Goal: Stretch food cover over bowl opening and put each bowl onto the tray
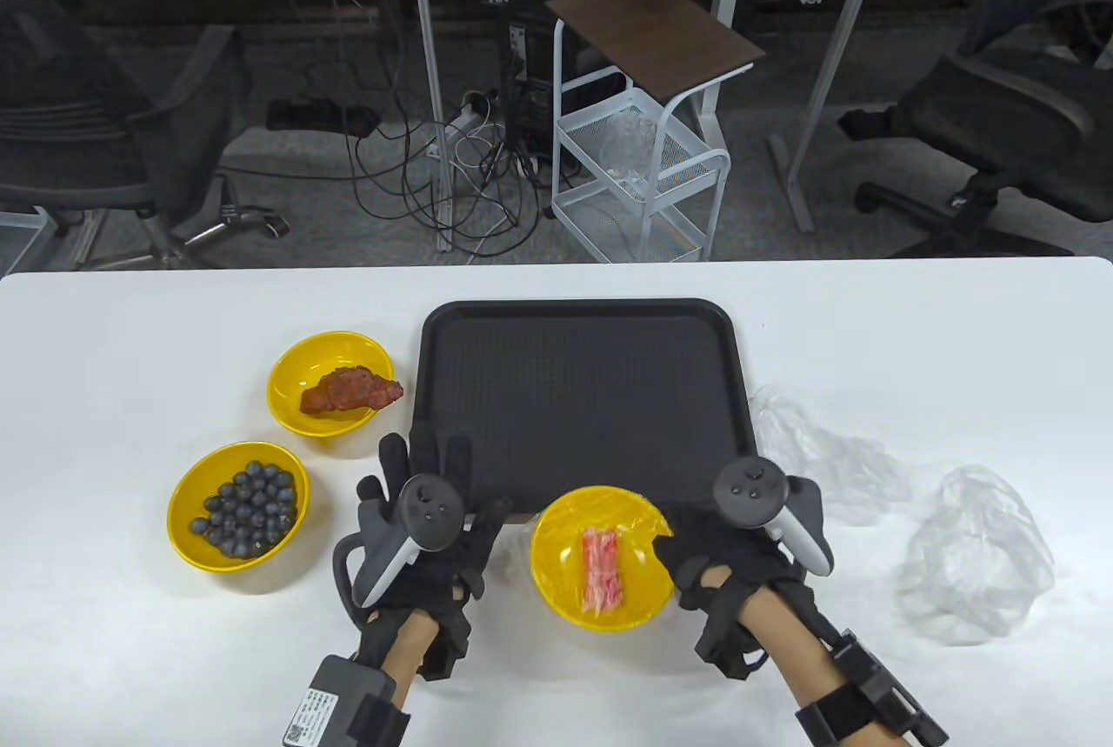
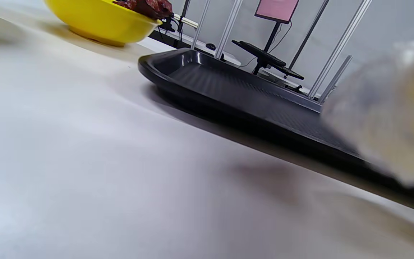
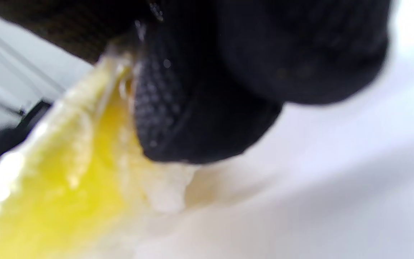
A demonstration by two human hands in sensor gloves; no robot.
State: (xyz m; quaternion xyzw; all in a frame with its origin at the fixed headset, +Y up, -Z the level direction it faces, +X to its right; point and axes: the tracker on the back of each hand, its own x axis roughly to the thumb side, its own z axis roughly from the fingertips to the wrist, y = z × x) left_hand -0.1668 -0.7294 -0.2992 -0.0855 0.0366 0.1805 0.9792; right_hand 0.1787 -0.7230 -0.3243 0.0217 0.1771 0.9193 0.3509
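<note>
A yellow bowl with a pink-red food stick [image 1: 603, 560] has a clear cover stretched over it, and its far rim overlaps the front edge of the black tray [image 1: 581, 330]. My right hand [image 1: 696, 540] grips that bowl's right rim; in the right wrist view a gloved finger [image 3: 192, 108] pinches the covered rim [image 3: 84, 144]. My left hand [image 1: 432, 482] hovers left of the bowl with straight, spread fingers, holding nothing. The left wrist view shows the tray [image 2: 228, 90] and the covered bowl [image 2: 401, 118] as a blur.
Two uncovered yellow bowls stand left of the tray: one with red meat [image 1: 330, 382] [image 2: 102, 18] and one with dark balls [image 1: 239, 505]. Two crumpled clear covers [image 1: 826, 451] [image 1: 974, 560] lie on the white table right of the tray.
</note>
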